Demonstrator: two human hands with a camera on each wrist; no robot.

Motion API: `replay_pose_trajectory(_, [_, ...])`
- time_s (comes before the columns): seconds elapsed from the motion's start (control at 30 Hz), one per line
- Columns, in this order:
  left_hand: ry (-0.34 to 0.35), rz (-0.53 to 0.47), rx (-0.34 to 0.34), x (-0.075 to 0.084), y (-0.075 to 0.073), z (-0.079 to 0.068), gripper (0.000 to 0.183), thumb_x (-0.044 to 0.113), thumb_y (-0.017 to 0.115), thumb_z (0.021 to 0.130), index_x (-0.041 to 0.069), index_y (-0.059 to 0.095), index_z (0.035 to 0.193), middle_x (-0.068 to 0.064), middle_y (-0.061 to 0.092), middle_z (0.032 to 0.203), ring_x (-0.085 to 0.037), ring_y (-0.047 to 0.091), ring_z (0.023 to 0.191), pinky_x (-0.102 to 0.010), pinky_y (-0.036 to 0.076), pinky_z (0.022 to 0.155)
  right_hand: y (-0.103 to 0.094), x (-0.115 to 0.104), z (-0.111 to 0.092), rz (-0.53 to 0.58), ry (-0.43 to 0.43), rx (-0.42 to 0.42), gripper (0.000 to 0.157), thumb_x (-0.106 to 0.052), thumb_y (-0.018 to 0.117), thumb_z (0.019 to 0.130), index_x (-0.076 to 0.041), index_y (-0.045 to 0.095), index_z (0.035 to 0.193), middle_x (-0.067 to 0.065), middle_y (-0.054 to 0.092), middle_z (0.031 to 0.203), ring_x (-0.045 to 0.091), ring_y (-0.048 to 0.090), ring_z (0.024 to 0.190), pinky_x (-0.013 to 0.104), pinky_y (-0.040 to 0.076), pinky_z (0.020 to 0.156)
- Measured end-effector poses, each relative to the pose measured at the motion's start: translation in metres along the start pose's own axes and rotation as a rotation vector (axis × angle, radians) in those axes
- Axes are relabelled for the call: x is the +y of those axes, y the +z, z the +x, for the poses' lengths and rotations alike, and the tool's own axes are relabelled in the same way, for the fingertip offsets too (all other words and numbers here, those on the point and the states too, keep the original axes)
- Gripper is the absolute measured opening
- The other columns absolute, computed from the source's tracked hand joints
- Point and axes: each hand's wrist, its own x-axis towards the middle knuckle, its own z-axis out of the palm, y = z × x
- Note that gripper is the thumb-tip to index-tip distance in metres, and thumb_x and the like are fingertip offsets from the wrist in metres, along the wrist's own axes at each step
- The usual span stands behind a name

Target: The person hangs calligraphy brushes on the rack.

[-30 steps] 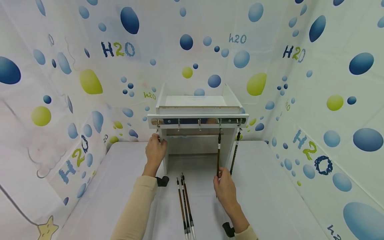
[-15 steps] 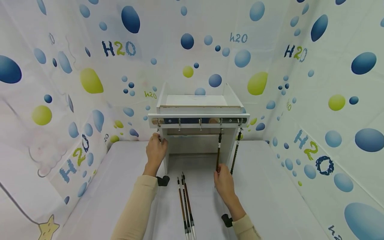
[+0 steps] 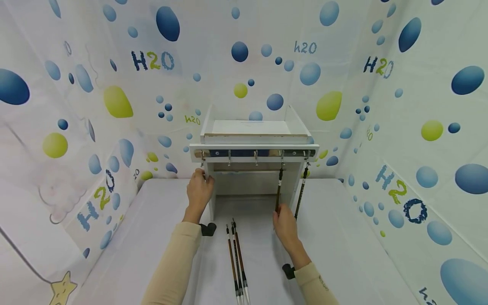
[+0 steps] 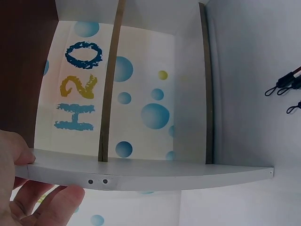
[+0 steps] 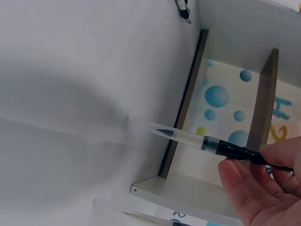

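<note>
A white wooden shelf (image 3: 255, 139) stands on the table, with a metal hook rail (image 3: 242, 153) along its front. My left hand (image 3: 199, 190) grips the front edge of the shelf's left side panel (image 4: 141, 181), thumb on one face and fingers on the other. Looped on the fourth hook hangs a calligraphy brush (image 3: 280, 188). My right hand (image 3: 286, 226) pinches its lower part between thumb and fingers. In the right wrist view, the held brush's (image 5: 230, 149) dark tip shows inside a clear cap. A second brush (image 3: 301, 192) hangs from the rightmost hook.
Three more brushes (image 3: 237, 262) lie side by side on the white tabletop (image 3: 331, 254), loop ends toward the shelf. The shelf has a brown crossbar (image 4: 112, 84) inside. A bubble-patterned curtain (image 3: 244, 38) surrounds the table.
My right hand has moved up and toward the shelf, swinging the lower end of the hanging brush that way. My left hand stays on the side panel.
</note>
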Motion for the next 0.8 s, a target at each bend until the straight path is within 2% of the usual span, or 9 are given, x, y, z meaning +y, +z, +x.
replay_pose_trajectory(0.33, [-0.003, 0.003, -0.009, 0.003, 0.0, -0.002, 0.028, 0.018, 0.06, 0.092, -0.004, 0.059, 0.108, -0.025, 0.067, 0.098, -0.045, 0.067, 0.084, -0.058, 0.052, 0.071, 0.004, 0.003, 0.008, 0.001, 0.021, -0.008, 0.013, -0.004, 0.066, 0.091, 0.004, 0.057, 0.096, 0.018, 0.064, 0.083, 0.029, 0.065, 0.073, 0.041, 0.052, 0.061])
replay_pose_trajectory(0.57, [0.004, 0.002, -0.003, 0.002, 0.0, -0.002, 0.027, 0.017, 0.06, 0.091, -0.005, 0.059, 0.108, -0.025, 0.067, 0.098, -0.044, 0.067, 0.084, -0.059, 0.051, 0.071, 0.005, 0.002, 0.012, 0.008, 0.051, -0.029, 0.013, -0.005, 0.065, 0.092, 0.004, 0.059, 0.098, 0.017, 0.065, 0.086, 0.027, 0.065, 0.073, 0.037, 0.052, 0.059])
replay_pose_trajectory(0.8, [0.007, 0.004, 0.002, 0.002, -0.001, 0.0, 0.028, 0.018, 0.058, 0.091, -0.005, 0.058, 0.107, -0.025, 0.067, 0.097, -0.045, 0.067, 0.082, -0.059, 0.051, 0.069, 0.004, -0.002, 0.015, 0.019, 0.037, -0.026, 0.012, -0.004, 0.065, 0.091, 0.003, 0.058, 0.097, 0.016, 0.065, 0.084, 0.023, 0.063, 0.068, 0.032, 0.05, 0.054])
